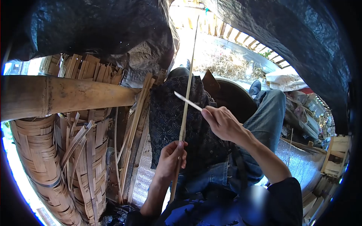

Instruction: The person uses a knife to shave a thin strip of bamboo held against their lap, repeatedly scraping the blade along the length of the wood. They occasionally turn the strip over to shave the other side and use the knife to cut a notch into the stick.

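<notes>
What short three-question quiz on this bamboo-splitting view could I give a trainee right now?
1. True or false: the left hand grips the bamboo strip.
2. What does the right hand hold? A) knife blade B) hammer C) rope
3. Where does the woven basket stand relative to the dark patterned cloth on the lap?

Key: 1 true; 2 A, the knife blade meets the strip; 3 to its left, under the thick bamboo pole.

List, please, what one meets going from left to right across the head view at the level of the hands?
Woven bamboo basket → loose bamboo strips → left hand → bamboo strip → right hand → jeans-clad knee → wooden crate.
</notes>
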{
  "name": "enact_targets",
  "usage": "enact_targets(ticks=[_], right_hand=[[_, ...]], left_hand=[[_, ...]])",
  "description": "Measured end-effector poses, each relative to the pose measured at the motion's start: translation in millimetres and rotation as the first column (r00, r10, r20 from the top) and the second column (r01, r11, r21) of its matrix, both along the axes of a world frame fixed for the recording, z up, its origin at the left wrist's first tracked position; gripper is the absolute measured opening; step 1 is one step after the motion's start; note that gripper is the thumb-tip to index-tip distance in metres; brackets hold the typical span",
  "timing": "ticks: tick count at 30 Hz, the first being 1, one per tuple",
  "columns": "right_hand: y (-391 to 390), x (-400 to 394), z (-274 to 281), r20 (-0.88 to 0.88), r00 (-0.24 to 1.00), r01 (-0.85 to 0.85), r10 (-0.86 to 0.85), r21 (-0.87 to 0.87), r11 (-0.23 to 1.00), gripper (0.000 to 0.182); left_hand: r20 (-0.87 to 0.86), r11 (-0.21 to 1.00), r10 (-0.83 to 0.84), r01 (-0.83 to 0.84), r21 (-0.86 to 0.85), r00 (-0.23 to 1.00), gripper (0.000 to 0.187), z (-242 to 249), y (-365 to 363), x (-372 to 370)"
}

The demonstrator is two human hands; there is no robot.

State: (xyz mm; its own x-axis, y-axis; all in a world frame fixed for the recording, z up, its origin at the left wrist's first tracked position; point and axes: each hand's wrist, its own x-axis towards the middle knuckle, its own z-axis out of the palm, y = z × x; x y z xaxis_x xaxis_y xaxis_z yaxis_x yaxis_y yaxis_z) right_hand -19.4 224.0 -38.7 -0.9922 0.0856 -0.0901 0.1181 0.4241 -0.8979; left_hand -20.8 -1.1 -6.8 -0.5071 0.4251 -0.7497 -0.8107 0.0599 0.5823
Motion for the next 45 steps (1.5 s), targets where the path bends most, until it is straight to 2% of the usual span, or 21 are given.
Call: enact_targets(ticks=[2, 3, 4, 6, 16, 22, 28, 30, 35, 37, 38, 40, 42, 44, 45], right_hand=[[5, 15, -9, -0.063, 0.989, -0.122, 0.133, 0.151, 0.981, 0.041], [7, 18, -4, 0.001, 0.981, -0.189, 0.192, 0.192, 0.963, 0.042], [8, 21, -1, 0.011, 0.982, -0.187, 0.189, 0.19, 0.964, 0.042], [8, 21, 2, 0.06, 0.962, -0.273, 0.267, 0.181, 0.945, 0.042], [-8, 25, -5, 0.131, 0.938, -0.34, 0.321, 0.167, 0.925, 0.047], [-12, 29, -12, 0.128, 0.955, -0.285, 0.267, 0.158, 0.945, 0.049], [-12, 19, -13, 0.175, 0.954, -0.28, 0.245, 0.217, 0.935, 0.049], [-3, 2, -22, 0.144, 0.973, -0.21, 0.18, 0.225, 0.952, 0.049], [0, -17, -31, 0.094, 0.978, -0.204, 0.185, 0.275, 0.94, 0.051], [8, -35, -46, 0.036, 0.994, -0.107, 0.101, 0.282, 0.953, 0.049], [15, -45, -56, -0.161, 0.977, -0.077, 0.142, 0.353, 0.932, 0.036], [24, -67, -62, -0.028, 0.99, -0.121, 0.138, 0.333, 0.935, 0.035], [44, -96, -81, 0.108, 0.976, -0.216, 0.187, 0.519, 0.827, 0.039], [78, -134, -111, 0.11, 0.994, -0.062, 0.014, 0.449, 0.891, 0.045], [90, -148, -104, 0.107, 0.99, 0.032, -0.088, 0.439, 0.898, 0.047]], left_hand=[[0.006, 0.999, -0.008, 0.009, -0.041, 1.0, 0.03, 3, 3, -1], [0.047, 0.998, 0.056, -0.054, -0.031, 0.997, 0.031, 5, 5, -3], [0.089, 0.993, 0.118, -0.117, -0.023, 0.989, 0.031, 5, 6, -4], [0.089, 0.991, 0.126, -0.121, -0.061, 0.988, 0.031, 2, 8, -3], [0.028, 0.953, 0.167, -0.154, -0.26, 0.986, 0.027, 4, 19, 1], [-0.103, 0.926, 0.146, -0.173, -0.336, 0.984, 0.029, 5, 27, 6], [-0.113, 0.931, 0.134, -0.164, -0.327, 0.984, 0.03, 3, 28, 12], [-0.106, 0.931, 0.138, -0.166, -0.326, 0.985, 0.03, 3, 26, 12], [-0.11, 0.932, 0.141, -0.169, -0.322, 0.984, 0.029, 1, 24, 10], [-0.093, 0.933, 0.176, -0.196, -0.302, 0.98, 0.028, 1, 24, 13], [-0.099, 0.933, 0.174, -0.196, -0.301, 0.98, 0.028, 1, 24, 13], [-0.076, 0.931, 0.189, -0.204, -0.302, 0.979, 0.026, 2, 24, 13], [-0.063, 0.933, 0.191, -0.201, -0.299, 0.98, 0.026, 3, 23, 14], [-0.06, 0.935, 0.192, -0.201, -0.293, 0.98, 0.025, 3, 24, 12], [-0.042, 0.934, 0.208, -0.212, -0.287, 0.977, 0.025, 3, 23, 11]])
